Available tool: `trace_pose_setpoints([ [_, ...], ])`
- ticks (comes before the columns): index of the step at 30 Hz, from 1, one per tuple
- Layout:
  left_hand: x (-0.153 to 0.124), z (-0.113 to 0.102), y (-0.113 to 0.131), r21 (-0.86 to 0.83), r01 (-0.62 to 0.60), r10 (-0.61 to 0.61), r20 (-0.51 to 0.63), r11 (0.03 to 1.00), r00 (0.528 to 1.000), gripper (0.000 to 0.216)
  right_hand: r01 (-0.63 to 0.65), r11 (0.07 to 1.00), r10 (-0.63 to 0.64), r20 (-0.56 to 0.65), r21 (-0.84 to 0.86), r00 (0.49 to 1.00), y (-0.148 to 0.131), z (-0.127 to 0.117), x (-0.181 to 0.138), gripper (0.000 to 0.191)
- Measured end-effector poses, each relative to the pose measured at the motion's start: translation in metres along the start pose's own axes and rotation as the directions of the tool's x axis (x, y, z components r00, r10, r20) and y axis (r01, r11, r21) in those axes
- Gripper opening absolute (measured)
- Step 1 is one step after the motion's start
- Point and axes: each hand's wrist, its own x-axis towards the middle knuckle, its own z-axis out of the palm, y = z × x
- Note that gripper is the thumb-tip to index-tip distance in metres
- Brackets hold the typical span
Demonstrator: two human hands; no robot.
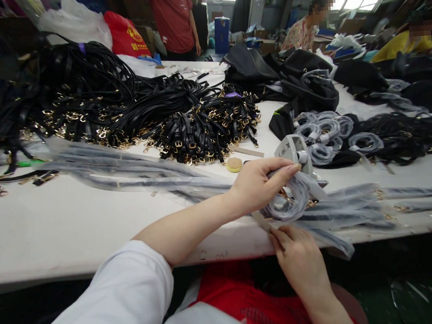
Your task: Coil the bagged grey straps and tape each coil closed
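Observation:
My left hand (264,180) is closed on a coiled strap (289,198) sealed in clear plastic, with gold clasps showing through the loops. Thumb and fingers grip the coil's upper side, right beside a grey tape dispenser (293,151). Lower down, near the table's front edge, my right hand (300,252) pinches a flat beige-grey strip (261,222) between thumb and fingers. The strip's far end lies just left of the coil. Under and right of the coil, more straps in plastic sleeves (354,206) lie flat along the table.
Black straps with gold buckles (191,134) are heaped at the back left. Wrapped coils (326,133) and black bags (287,76) sit at the right. A yellow tape roll (234,165) lies mid-table (148,212). Sleeved straps (138,170) extend leftward. Several people are beyond.

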Motion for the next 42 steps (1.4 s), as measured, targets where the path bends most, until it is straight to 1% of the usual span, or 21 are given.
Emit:
trace_pose_setpoints([
  [3, 0.0, 0.001, 0.0, 0.005, -0.003, 0.003, 0.003, 1.0, 1.0, 0.028, -0.008, 1.0, 0.008, 0.005, -0.022, 1.0, 0.001, -0.001, 0.002, 0.017],
  [7, 0.0, 0.001, -0.001, -0.003, 0.0, 0.001, 0.006, 1.0, 1.0, 0.03, 0.018, 0.999, -0.018, 0.009, 0.029, 1.0, 0.004, -0.004, 0.005, 0.012],
  [13, 0.0, 0.001, -0.002, 0.027, 0.008, -0.008, 0.007, 1.0, 1.0, 0.03, 0.054, 0.998, -0.054, -0.006, 0.025, 0.999, 0.007, -0.004, 0.002, 0.019],
  [19, 0.0, 0.002, -0.003, 0.011, 0.005, -0.005, 0.01, 1.0, 1.0, 0.029, 0.051, 0.998, -0.051, 0.017, 0.044, 0.999, 0.009, -0.003, 0.003, 0.018],
  [23, 0.0, 0.002, -0.004, 0.009, 0.008, -0.008, 0.028, 1.0, 1.0, 0.03, 0.051, 0.999, -0.052, 0.013, 0.016, 0.999, 0.007, -0.004, 0.003, 0.017],
  [30, -0.001, 0.003, -0.003, 0.005, 0.03, -0.031, 0.03, 1.0, 0.999, 0.031, 0.038, 0.998, -0.036, 0.055, -0.043, 0.998, 0.0, -0.009, 0.007, 0.014],
  [34, -0.002, 0.003, -0.002, -0.009, 0.006, -0.005, 0.035, 1.0, 0.999, 0.03, 0.101, 0.993, -0.098, 0.052, -0.066, 0.994, 0.003, -0.01, 0.014, 0.015],
  [37, -0.002, 0.002, -0.001, -0.012, -0.016, 0.016, 0.031, 1.0, 0.999, 0.03, 0.153, 0.987, -0.151, 0.049, -0.05, 0.987, 0.008, -0.01, 0.017, 0.016],
  [42, -0.001, 0.001, -0.002, 0.008, -0.01, 0.009, 0.037, 1.0, 0.999, 0.029, 0.167, 0.985, -0.165, 0.037, -0.04, 0.986, 0.01, -0.01, 0.017, 0.02],
])
